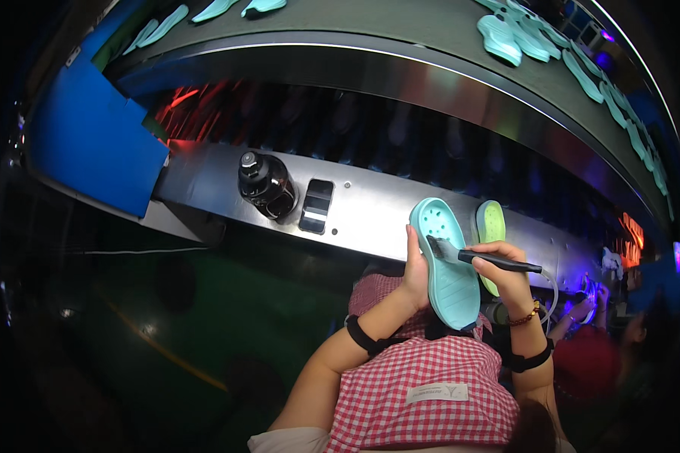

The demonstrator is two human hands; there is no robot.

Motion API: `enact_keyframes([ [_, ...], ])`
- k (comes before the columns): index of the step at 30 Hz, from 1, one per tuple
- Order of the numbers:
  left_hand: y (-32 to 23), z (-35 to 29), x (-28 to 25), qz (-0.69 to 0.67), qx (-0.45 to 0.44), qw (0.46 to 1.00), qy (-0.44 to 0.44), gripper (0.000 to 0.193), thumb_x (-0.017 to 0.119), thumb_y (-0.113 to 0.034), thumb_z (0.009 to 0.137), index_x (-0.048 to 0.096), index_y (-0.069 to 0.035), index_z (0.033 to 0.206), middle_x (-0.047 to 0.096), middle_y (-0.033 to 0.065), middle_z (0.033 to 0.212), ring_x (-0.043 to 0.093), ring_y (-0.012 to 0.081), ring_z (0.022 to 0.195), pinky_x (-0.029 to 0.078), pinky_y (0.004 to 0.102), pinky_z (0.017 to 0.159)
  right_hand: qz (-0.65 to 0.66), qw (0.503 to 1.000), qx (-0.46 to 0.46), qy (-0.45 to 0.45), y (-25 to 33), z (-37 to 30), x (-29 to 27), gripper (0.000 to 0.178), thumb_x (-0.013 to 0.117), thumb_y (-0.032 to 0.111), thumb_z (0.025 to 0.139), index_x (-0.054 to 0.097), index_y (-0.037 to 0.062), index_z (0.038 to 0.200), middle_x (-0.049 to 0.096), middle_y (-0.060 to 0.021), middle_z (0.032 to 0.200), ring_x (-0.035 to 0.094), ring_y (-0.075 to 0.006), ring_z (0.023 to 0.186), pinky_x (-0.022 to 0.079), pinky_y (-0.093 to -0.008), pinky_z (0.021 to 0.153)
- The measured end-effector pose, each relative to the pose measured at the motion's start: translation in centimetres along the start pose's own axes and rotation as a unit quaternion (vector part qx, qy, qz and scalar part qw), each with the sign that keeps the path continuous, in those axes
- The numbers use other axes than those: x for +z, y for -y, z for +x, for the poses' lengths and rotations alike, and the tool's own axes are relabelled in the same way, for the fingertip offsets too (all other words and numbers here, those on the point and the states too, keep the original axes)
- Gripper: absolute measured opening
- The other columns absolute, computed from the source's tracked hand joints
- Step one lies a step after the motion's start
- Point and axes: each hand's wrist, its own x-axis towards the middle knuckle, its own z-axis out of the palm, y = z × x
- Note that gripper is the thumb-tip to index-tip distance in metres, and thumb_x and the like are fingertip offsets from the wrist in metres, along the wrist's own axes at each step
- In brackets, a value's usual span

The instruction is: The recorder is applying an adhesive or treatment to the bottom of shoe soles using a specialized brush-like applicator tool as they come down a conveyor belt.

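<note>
Turquoise shoe sole (455,294), holed toward twelve o'clock, grooved toward six, is at our view's four; our left hand (415,273) grips its nine-o'clock edge. Our right hand (508,275) clasps a brush (468,257) partly covering it. From it, a green sole (493,221) shows at two, a black bottle (268,189) at ten.

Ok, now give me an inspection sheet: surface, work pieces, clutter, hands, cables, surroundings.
Surface: shiny metal ledge
Work pieces: turquoise sole, black-handled brush at its inner face; lime-green sole beyond, partly hidden
Clutter: dark bottle standing on the ledge
Hands: left hand holds the turquoise sole's edge; right hand grips the brush
Cables: thin pale cable or tube beside the right wrist
Surroundings: belt carrying more soles; blue housing; another person, far right
</note>
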Motion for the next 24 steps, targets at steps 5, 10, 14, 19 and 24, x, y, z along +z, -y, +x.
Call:
enact_keyframes([
  [5,0.9,1.1,1.3,0.061,-0.025,0.998,0.006,0.086,0.015,-0.077,0.076,0.044,-0.006,0.117,0.055,0.0135,0.104,0.056,0.0248,0.096,0.046,0.0401,0.085,0.040,0.999,-0.004,-0.033,0.2,-1.8,-1.6,0.018,0.063,0.000,0.076,0.063,-0.0031,0.093,0.064,-0.0102,0.092,0.060,-0.0128,0.082,0.048,-0.0228,0.075],
  [10,1.5,2.3,3.3,0.019,-0.079,0.990,0.120,0.093,0.006,-0.076,0.076,0.045,-0.002,0.116,0.057,0.0167,0.099,0.057,0.0310,0.094,0.045,0.0419,0.086,0.138,0.982,-0.110,0.064,0.5,-5.1,-4.1,0.018,0.061,-0.004,0.073,0.063,-0.0043,0.091,0.064,-0.0131,0.091,0.061,-0.0168,0.083,0.048,-0.0249,0.078],
  [14,4.4,3.7,7.9,0.079,-0.045,0.989,0.116,0.088,0.007,-0.073,0.078,0.045,-0.001,0.114,0.057,0.0172,0.095,0.057,0.0294,0.090,0.046,0.0419,0.084,0.068,0.984,-0.142,-0.086,1.1,-6.2,-7.4,0.017,0.062,-0.001,0.075,0.064,-0.0027,0.091,0.064,-0.0110,0.090,0.061,-0.0147,0.081,0.047,-0.0238,0.075],
  [19,7.0,6.1,10.5,0.113,-0.079,0.985,0.102,0.088,0.010,-0.073,0.079,0.045,-0.001,0.115,0.057,0.0171,0.094,0.056,0.0304,0.090,0.044,0.0440,0.086,0.090,0.977,-0.186,-0.050,1.6,-9.5,-10.7,0.016,0.065,0.001,0.072,0.065,-0.0002,0.087,0.064,-0.0104,0.087,0.060,-0.0163,0.083,0.047,-0.0259,0.075],
  [24,10.9,9.4,10.7,0.188,-0.023,0.981,0.032,0.088,0.012,-0.073,0.078,0.045,0.000,0.116,0.057,0.0161,0.097,0.056,0.0307,0.089,0.044,0.0439,0.084,-0.007,0.944,-0.205,-0.257,-4.4,-10.0,-13.8,0.019,0.066,0.002,0.071,0.063,-0.0008,0.090,0.059,-0.0133,0.102,0.055,-0.0176,0.094,0.041,-0.0275,0.086],
])
